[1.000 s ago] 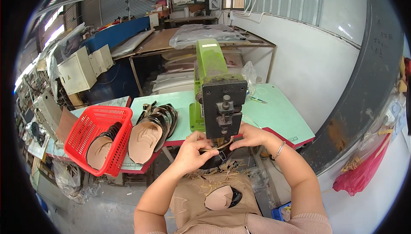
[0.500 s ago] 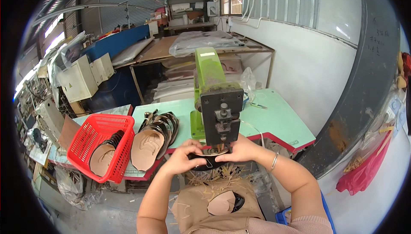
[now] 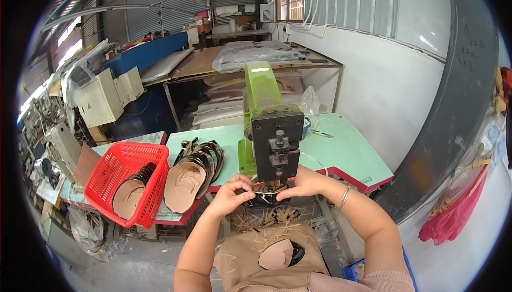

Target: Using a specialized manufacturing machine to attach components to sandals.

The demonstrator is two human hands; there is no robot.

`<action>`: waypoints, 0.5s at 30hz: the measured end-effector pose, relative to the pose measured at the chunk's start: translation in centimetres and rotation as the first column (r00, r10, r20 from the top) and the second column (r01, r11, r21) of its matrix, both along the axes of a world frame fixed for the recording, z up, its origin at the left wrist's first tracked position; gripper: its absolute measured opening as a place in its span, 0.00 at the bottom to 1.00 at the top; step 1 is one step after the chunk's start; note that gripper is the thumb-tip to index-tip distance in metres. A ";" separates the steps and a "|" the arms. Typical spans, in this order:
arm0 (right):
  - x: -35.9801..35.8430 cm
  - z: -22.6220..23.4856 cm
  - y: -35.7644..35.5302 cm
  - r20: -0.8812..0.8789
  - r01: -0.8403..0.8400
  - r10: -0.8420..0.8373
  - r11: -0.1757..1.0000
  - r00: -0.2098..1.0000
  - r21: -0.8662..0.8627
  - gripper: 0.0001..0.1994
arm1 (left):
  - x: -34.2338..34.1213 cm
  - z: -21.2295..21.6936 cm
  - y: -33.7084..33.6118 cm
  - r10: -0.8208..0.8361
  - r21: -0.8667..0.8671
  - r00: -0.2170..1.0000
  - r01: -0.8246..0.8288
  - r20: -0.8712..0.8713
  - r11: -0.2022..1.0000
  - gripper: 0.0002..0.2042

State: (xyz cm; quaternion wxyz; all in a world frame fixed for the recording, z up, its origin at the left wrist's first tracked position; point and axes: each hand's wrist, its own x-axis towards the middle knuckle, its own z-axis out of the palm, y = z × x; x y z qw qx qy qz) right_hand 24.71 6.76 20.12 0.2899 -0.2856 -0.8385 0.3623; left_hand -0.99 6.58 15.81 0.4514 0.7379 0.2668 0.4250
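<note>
Dark sandal strap (image 3: 265, 191) half-hidden under the green press (image 3: 269, 126); our left hand (image 3: 233, 195) and right hand (image 3: 302, 183) pinch it closed-fingered. Red basket (image 3: 120, 177) at nine o'clock.

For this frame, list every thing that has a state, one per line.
Left hand: pinching the sandal piece under the machine head.
Right hand: gripping the same piece.
Sandal piece: held at the green machine.
Red basket: holding soles.
Sole stack: lying on the table.
</note>
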 end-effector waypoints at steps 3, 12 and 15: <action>-1.1 1.9 -1.6 -0.006 0.048 -0.048 0.997 0.999 0.066 0.25 | -0.5 0.1 0.3 -0.053 -0.051 0.997 0.056 0.058 0.997 0.08; -0.1 1.2 -1.0 0.020 -0.005 0.002 0.987 1.000 0.162 0.22 | 2.7 0.8 -2.1 -0.045 -0.055 0.997 0.049 0.065 0.997 0.09; 2.7 -0.2 0.9 0.218 -0.063 0.006 0.964 0.976 0.257 0.17 | 2.3 0.1 -1.9 -0.054 -0.095 0.989 0.068 0.136 0.993 0.08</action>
